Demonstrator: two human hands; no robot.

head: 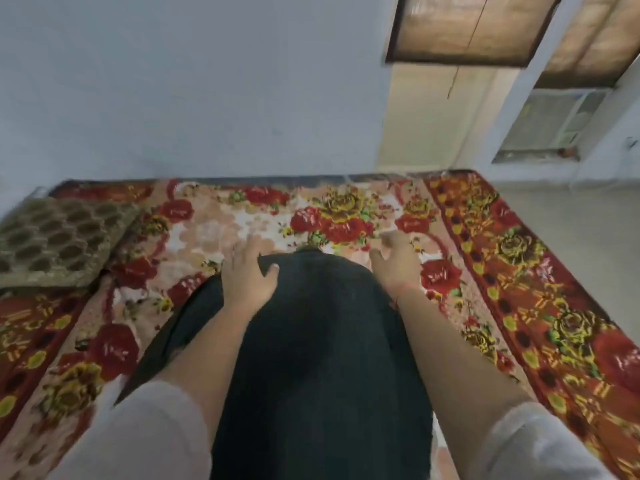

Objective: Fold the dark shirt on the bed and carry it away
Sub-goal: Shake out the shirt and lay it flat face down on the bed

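Head view. Dark shirt point(322, 341): matte, fine-woven cloth, spread lengthwise on the bed, rounded at its far end, running toward me between both forearms.

My left hand point(247, 275) rests on its far left corner, fingers fairly straight, thumb on the cloth. My right hand point(398, 261) is just beside the far right edge, fingers loosely curled, gripping nothing I can see; blurred.

Under the shirt is a plush floral blanket point(519, 271), red and gold. Olive honeycomb-textured cushion point(59, 240) at left. Pale wall point(173, 98) behind, woven blinds point(467, 26) upper right.
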